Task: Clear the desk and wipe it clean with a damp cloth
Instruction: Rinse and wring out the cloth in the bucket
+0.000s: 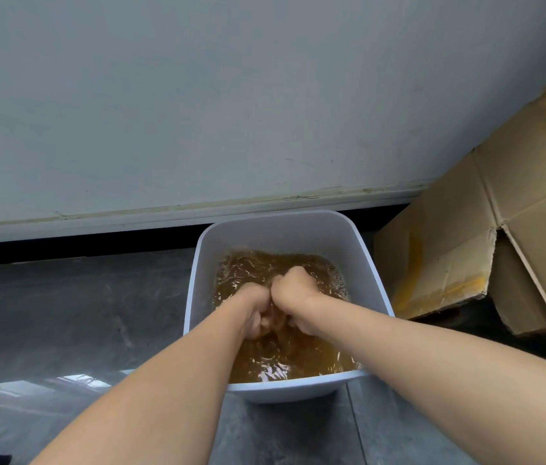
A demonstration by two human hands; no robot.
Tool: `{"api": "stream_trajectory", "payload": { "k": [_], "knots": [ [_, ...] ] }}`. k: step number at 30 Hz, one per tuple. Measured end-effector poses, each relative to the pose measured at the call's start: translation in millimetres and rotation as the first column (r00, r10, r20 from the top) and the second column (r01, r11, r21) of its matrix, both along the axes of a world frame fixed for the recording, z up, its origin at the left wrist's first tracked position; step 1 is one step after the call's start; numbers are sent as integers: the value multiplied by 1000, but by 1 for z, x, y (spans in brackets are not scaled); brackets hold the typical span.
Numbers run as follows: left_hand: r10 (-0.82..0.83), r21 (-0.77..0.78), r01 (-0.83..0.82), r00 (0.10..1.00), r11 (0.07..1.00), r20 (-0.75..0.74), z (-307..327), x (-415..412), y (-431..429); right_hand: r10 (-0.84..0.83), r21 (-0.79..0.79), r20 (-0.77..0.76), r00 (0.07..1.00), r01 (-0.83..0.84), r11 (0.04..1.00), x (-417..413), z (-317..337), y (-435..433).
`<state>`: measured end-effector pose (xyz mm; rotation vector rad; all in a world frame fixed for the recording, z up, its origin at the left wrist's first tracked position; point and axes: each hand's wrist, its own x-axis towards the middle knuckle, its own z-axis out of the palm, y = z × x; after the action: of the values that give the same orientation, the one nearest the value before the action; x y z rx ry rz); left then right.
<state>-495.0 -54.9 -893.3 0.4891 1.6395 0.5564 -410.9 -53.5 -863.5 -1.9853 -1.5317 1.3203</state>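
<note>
Location: floor level, against a pale grey wall [197,95] with a skirting strip along its foot. The floor [63,313] is dark grey tile. A white plastic tub [285,219] stands close to the wall, and flattened and folded cardboard boxes [449,263] lie just beside it on the right. No desk is in view.

Contents of tub: brown, cloudy water [265,360], rippled and with bubbles along the far edge.

Position of the work: the tub lies straight ahead of the person and below, with both forearms reaching down into it from the near side. The left hand [252,308] and right hand [293,290] meet near the middle of the tub, knuckle to knuckle. The right sits a little farther from the person and rides higher out of the water; the left is lower and partly submerged.

State of the hands: both are curled into fists and pressed together. Between and under them is a small bunched mass, taken to be the cloth [273,325] — its colour and outline are lost in the murky water, so its full extent and long axis cannot be determined. Each fist appears clamped on one end of it.

Assessment: the step in hand is judged to be rinsing or wringing the cloth. The next move turns on lifting the bundle straight up between the two fists, clear of the water, and twisting it out — neither hand has farther to travel than the other.
</note>
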Motion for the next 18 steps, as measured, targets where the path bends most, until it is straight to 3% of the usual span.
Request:
{"api": "stream_trajectory", "payload": {
  "k": [4,9,13,18],
  "knots": [
    [167,15,-169,981,985,97,10,-2,-4,10,112,33,999,-13,994,-8,12,-9],
    [20,23,-25,983,999,182,23,11,-2,-23,251,161,987,-18,968,14,6,11],
    [17,39,-25,982,999,186,25,4,4,89,88,225,970,-111,990,30,9,24],
    [-171,116,157,978,981,121,35,-12,8,98,-172,-101,990,-115,978,39,24,26]
  ]
}}
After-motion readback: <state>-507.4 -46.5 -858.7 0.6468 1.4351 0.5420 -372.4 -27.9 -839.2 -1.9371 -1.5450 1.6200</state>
